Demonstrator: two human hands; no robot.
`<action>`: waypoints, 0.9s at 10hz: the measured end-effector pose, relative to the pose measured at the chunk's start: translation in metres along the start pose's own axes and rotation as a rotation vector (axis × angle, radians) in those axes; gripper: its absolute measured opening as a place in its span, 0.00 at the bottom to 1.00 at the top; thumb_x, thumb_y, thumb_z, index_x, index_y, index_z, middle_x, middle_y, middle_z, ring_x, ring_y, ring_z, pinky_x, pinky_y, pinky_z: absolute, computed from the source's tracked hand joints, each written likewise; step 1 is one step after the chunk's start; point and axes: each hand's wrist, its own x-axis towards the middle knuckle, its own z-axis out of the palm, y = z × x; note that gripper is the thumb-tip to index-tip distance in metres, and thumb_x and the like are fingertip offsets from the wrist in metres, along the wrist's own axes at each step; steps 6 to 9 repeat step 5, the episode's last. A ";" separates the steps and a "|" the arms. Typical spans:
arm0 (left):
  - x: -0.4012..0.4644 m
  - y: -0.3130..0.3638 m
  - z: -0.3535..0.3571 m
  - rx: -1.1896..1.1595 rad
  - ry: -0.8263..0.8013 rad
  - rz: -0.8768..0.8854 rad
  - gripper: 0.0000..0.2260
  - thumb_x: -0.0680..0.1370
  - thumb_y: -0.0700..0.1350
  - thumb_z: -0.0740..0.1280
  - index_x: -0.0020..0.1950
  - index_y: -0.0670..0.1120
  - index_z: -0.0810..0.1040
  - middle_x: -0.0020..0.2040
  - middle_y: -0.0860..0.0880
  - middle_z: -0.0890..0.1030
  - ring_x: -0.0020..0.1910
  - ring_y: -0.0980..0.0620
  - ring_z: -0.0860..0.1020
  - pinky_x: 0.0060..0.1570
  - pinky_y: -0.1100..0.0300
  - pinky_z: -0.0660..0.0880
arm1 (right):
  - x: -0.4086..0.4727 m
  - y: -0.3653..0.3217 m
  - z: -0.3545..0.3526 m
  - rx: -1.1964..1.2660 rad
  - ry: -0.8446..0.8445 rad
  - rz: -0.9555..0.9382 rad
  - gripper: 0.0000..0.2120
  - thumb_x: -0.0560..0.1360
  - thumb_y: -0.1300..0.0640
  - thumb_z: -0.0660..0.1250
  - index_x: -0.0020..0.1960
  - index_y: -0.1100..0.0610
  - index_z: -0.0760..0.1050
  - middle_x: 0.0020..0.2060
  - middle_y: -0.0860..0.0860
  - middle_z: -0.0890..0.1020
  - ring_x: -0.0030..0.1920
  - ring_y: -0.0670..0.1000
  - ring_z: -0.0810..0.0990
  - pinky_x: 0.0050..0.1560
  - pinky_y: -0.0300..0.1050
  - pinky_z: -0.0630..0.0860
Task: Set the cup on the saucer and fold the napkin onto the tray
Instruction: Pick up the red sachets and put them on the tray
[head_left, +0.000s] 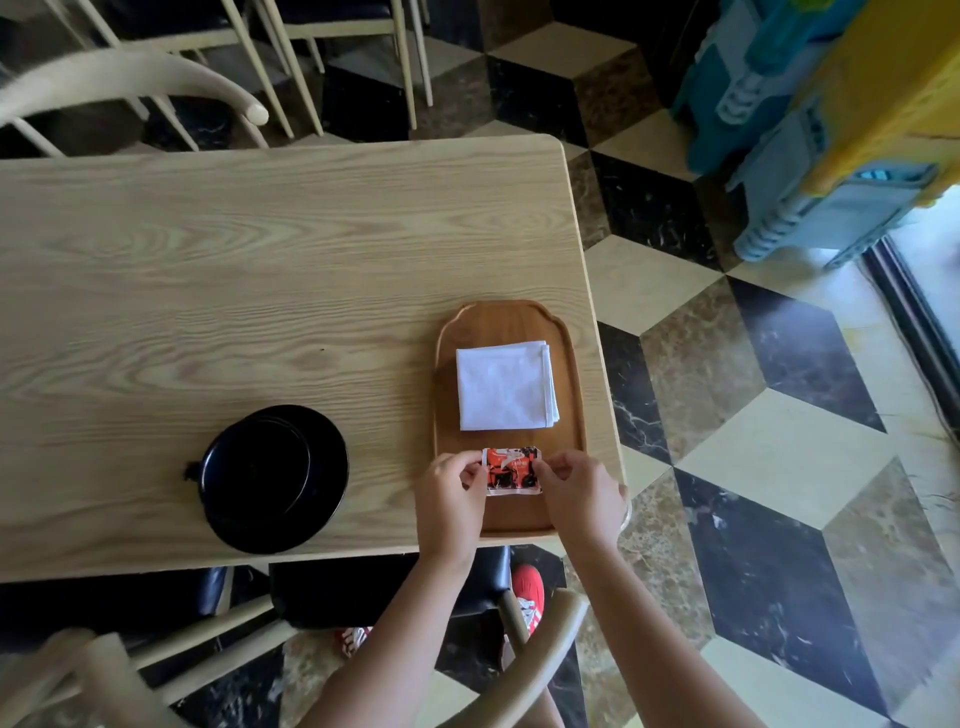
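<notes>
Nearest the camera, two bare forearms reach up over the table edge. The left hand (451, 493) and the right hand (579, 493) meet over the near end of a brown, oblong wooden tray (445, 415). Each hand pinches one short side of a small, glossy orange, black and white rectangular packet (511, 470), thumb and forefinger closed on its edge, the other fingers curled loosely behind. The packet lies flat at the tray's near end; whether it rests on the wood or is lifted just clear cannot be told.

Just beyond the packet, in the middle of the tray, lies a white cloth napkin (505, 385) folded into a neat square, its layered edges showing along the right side. It sits wholly inside the tray's raised rim, apart from the packet.

To the left, well apart from the tray, a shiny black round cup (257, 460) stands on a wider black round saucer (322, 499), its small handle pointing left. The inside of the cup is too dark to read.

All of this rests on a pale wooden table (260, 260) with strong grain and a rounded far-right corner. Beyond it are cream-coloured wooden chair frames (130, 78) with dark seats, and a marble floor (779, 467) in black, brown and cream diamonds.
</notes>
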 end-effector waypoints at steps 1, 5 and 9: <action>-0.001 -0.001 0.002 0.027 0.013 0.029 0.08 0.73 0.35 0.68 0.49 0.41 0.82 0.43 0.45 0.83 0.39 0.51 0.79 0.42 0.59 0.77 | -0.001 -0.001 -0.001 -0.029 -0.003 -0.013 0.10 0.74 0.46 0.64 0.46 0.51 0.79 0.40 0.46 0.84 0.35 0.46 0.72 0.49 0.42 0.56; 0.003 0.005 -0.028 0.047 -0.121 -0.024 0.09 0.73 0.43 0.69 0.53 0.45 0.79 0.42 0.50 0.78 0.38 0.53 0.76 0.39 0.66 0.72 | -0.002 -0.008 -0.015 0.035 -0.122 -0.027 0.09 0.73 0.46 0.64 0.45 0.50 0.78 0.40 0.44 0.82 0.42 0.48 0.78 0.54 0.51 0.75; 0.003 0.005 -0.028 0.047 -0.121 -0.024 0.09 0.73 0.43 0.69 0.53 0.45 0.79 0.42 0.50 0.78 0.38 0.53 0.76 0.39 0.66 0.72 | -0.002 -0.008 -0.015 0.035 -0.122 -0.027 0.09 0.73 0.46 0.64 0.45 0.50 0.78 0.40 0.44 0.82 0.42 0.48 0.78 0.54 0.51 0.75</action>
